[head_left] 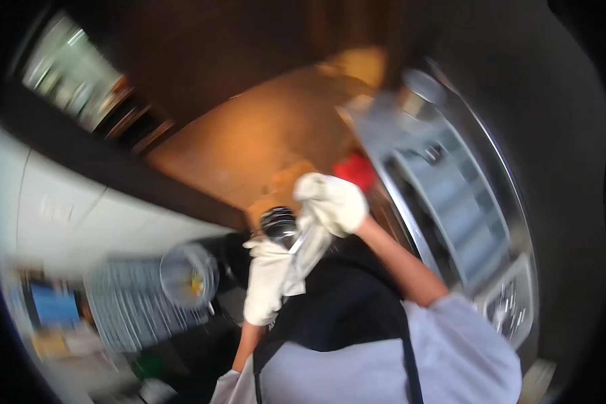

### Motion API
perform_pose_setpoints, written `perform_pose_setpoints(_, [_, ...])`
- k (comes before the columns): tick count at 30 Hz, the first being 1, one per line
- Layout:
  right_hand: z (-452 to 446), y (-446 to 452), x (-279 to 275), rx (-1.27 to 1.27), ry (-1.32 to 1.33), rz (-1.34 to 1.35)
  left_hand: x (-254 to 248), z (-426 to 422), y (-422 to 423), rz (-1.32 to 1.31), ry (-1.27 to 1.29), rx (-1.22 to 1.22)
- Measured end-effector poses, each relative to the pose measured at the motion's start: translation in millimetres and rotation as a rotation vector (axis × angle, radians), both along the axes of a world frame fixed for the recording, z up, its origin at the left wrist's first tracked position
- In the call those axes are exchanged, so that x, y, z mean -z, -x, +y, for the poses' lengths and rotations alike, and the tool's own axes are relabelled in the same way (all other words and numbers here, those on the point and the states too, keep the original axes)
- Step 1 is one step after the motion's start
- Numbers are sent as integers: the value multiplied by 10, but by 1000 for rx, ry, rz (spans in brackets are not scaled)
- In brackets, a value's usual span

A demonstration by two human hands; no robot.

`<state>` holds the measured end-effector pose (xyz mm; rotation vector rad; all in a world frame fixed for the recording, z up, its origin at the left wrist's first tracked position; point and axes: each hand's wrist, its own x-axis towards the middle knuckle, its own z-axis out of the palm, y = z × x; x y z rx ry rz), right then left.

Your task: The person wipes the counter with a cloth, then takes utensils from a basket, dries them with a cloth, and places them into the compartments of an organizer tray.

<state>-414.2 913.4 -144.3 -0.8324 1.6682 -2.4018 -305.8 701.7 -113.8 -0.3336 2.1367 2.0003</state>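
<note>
My left hand, in a white glove, is closed around a small, round, shiny metal utensil. A light, thin strip like a handle runs beside it; blur hides the exact kind. My right hand, also in a white glove, is bunched round a white cloth. The cloth hangs down beside the utensil, close to my left hand. Whether it touches the metal I cannot tell.
On the right runs a steel counter with pale trays and a wire-filled basket. To the left are a ribbed grey rack and a clear round container. Something red lies beyond my right hand.
</note>
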Motion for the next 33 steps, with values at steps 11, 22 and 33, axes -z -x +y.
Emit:
perform_pose_setpoints(11, [1101,417,134,1038,-142,-196,231,1256,1089,-3,-60,360])
perform_pose_setpoints(22, [1047,799,571,936,182,-735,491,2114,1814,264,48,303])
perform_pose_setpoints(33, [2032,1130,1216,950,498,-736,160,2536,2399,-282,-205,335])
